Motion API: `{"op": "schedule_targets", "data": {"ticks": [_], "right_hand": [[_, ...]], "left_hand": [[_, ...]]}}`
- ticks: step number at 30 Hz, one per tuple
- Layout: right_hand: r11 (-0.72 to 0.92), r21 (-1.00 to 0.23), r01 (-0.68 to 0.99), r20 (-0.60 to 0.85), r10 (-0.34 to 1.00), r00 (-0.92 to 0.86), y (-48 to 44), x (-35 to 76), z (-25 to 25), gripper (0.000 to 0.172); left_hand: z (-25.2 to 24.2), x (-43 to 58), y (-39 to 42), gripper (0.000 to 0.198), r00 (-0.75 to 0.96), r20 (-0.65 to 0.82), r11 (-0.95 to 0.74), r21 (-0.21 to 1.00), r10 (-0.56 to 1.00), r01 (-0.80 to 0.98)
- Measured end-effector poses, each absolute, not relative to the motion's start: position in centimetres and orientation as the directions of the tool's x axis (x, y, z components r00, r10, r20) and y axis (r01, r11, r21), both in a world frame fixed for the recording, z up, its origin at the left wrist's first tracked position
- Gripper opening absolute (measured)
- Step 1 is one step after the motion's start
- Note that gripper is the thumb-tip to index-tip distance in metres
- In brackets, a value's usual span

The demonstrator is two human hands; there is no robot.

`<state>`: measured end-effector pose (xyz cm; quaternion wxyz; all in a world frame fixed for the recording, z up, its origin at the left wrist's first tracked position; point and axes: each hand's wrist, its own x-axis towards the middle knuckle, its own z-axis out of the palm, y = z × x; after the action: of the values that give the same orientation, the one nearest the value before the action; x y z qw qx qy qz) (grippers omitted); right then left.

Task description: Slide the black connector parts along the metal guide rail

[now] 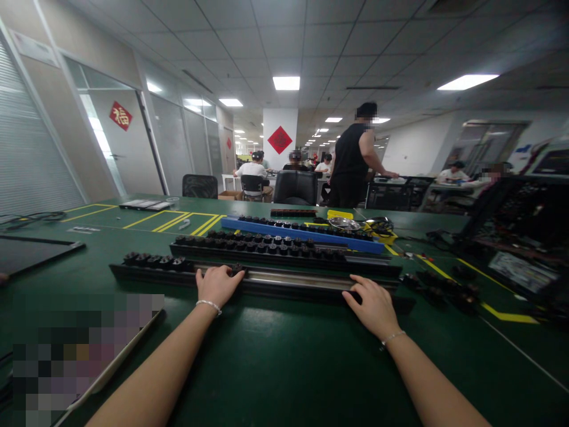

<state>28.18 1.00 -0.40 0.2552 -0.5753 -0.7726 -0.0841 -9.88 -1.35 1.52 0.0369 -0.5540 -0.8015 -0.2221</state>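
Note:
A long black rail (293, 279) with a shiny metal channel lies crosswise on the green table, nearest to me. Several small black round parts (153, 261) stand in a row in its left portion. My left hand (217, 283) is over the middle of the rail, its fingers closed around a small black round part (237, 268), mostly hidden by the fingertips. Toward the rail's right end, my right hand (371, 301) rests on the near edge with thumb and fingers apart. Both wrists wear a light bracelet.
Behind lie another filled black rail (267, 246) and a blue rail (302, 234). Loose black parts (444, 287) sit at the right, near a dark machine (524, 237). A blurred-out flat object (89, 356) lies at left. Other people, one standing (351, 154), are beyond the table.

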Motion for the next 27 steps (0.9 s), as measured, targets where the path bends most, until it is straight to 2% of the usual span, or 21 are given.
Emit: {"op": "schedule_targets", "data": {"ticks": [27], "right_hand": [[0.339,-0.156,0.928,0.515,0.829,-0.217,1.1,28.3,-0.5,0.034]], "left_hand": [[1.6,-8.7,-1.6,0.051,-0.302,0.326,0.201,0.309,0.896,0.929]]}}
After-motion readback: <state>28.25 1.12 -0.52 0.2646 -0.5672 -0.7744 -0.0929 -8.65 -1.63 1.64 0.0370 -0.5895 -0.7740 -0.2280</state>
